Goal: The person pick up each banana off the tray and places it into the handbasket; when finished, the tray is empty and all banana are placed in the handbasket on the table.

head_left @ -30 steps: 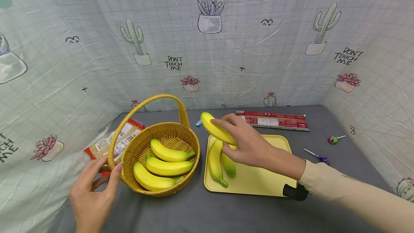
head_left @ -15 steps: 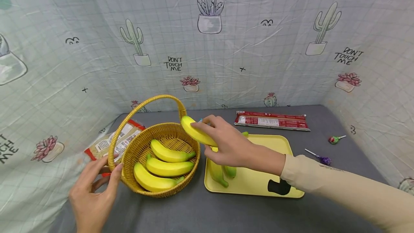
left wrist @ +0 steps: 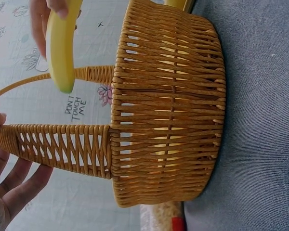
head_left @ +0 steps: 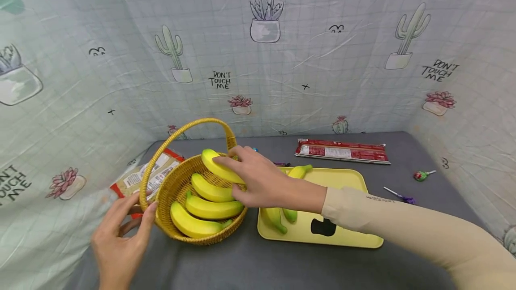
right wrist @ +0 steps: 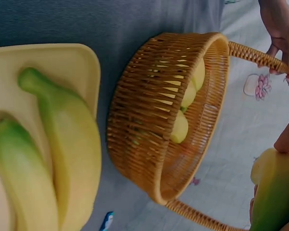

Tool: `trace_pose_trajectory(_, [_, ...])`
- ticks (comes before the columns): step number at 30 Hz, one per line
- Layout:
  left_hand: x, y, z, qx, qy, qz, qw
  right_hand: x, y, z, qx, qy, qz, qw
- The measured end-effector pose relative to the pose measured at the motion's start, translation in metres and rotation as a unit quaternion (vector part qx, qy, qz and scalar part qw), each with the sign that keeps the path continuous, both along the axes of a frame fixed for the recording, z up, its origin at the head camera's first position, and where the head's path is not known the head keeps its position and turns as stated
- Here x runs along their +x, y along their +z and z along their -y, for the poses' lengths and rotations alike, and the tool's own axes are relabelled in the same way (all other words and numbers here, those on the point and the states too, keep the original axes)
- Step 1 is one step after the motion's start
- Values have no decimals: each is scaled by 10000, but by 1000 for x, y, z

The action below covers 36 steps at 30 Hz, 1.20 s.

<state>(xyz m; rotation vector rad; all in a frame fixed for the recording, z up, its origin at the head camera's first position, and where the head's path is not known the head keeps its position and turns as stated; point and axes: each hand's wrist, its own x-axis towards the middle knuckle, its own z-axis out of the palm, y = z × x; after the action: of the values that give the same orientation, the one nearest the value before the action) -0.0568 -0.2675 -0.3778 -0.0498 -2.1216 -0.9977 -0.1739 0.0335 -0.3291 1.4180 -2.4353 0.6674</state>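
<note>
My right hand (head_left: 260, 180) grips a yellow banana (head_left: 219, 167) over the far right part of the round wicker basket (head_left: 171, 187). In the left wrist view, that banana (left wrist: 61, 53) appears above the basket's rim, its greenish tip pointing toward the handle. Three bananas (head_left: 193, 225) lie side by side inside the basket. My left hand (head_left: 122, 236) holds the near left side of the arched basket handle (left wrist: 62, 150), thumb on one side and fingers on the other. More bananas (right wrist: 67, 149) with green stems lie on the pale yellow tray (head_left: 298, 232), partly hidden by my right hand and forearm.
Behind the basket lies a clear and red food packet (head_left: 137, 176). A long red packet (head_left: 342, 151) lies behind the tray. Two lollipops, one red and green (head_left: 421, 175) and one purple (head_left: 408, 200), sit at the right. A patterned cloth wall (head_left: 282, 66) encloses the grey table.
My right hand has carried the banana leftward from above the tray to above the basket. The left hand stays at the handle; the head view has shifted slightly.
</note>
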Motion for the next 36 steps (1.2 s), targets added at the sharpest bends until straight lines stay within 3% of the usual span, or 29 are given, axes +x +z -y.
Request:
trace_pose_trajectory(12, [1,-2,0,32,-24,-20,10000,-13,-4,40,125,142,-170,9997])
trace_pose_trajectory(21, [0,-3,1,51,-55,18,10000,-20,-14,64,486,0,-222,9986])
trace_pose_trajectory(28, [-3,-1,1,110,-238,8,9997,-26,-24,71,640,39,0,9979])
trace_pose_trajectory(36, [1,-2,-2,134,-66,59,9999,-25,-40,69,973,107,396,9944])
